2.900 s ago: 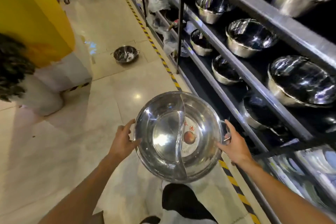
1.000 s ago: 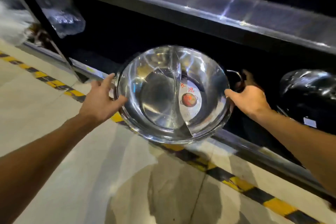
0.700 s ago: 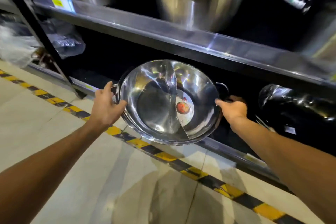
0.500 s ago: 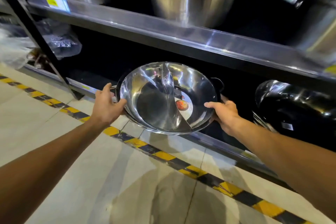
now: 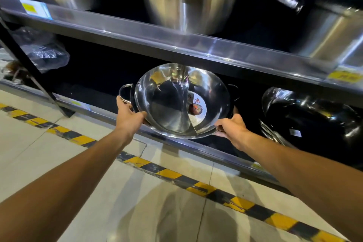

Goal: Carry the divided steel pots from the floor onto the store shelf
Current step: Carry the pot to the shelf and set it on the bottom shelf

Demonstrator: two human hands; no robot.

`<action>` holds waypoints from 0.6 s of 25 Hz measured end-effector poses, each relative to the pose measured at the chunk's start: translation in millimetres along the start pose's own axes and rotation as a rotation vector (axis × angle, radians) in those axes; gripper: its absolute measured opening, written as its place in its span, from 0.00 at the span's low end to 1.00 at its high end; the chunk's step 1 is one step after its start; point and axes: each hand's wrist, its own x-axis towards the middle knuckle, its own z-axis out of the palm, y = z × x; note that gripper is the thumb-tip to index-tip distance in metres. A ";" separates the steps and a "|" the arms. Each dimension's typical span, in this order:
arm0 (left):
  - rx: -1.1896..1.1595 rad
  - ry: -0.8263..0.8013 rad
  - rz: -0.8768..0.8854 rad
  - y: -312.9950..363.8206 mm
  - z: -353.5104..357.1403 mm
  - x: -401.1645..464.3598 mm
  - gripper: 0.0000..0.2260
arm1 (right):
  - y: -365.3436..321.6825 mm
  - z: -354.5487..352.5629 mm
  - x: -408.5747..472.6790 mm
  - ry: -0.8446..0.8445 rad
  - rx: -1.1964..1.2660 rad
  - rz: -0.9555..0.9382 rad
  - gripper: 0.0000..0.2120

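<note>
Both hands (image 5: 129,119), pot (image 5: 169,104) now inside btm shelf (image 5: 206,149)

A tiled floor (image 5: 59,163) is seen at 6 o'clock, crossed by a yellow-and-black striped line (image 5: 169,174). A dark bottom shelf (image 5: 196,144) is edged in steel; a dark wok (image 5: 312,116) is set on it at 3 o'clock and a plastic-wrapped item (image 5: 42,49) at 9 o'clock. On the upper shelf (image 5: 157,39), at 12 o'clock, stacked steel basins (image 5: 188,0) are stood.

left: bay free | right: dark pot (image 5: 312,116) | above: upper shelf (image 5: 157,39)
</note>
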 end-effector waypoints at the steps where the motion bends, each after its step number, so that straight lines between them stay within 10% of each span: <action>1: -0.018 -0.042 -0.011 0.5 5.8 1.6 0.49 | 1.7 0.3 3.6 0.031 -0.019 -0.004 0.12; 15: -0.023 -0.172 -0.113 -25.7 50.5 39.5 0.44 | 22.1 3.3 54.1 0.153 0.044 0.104 0.20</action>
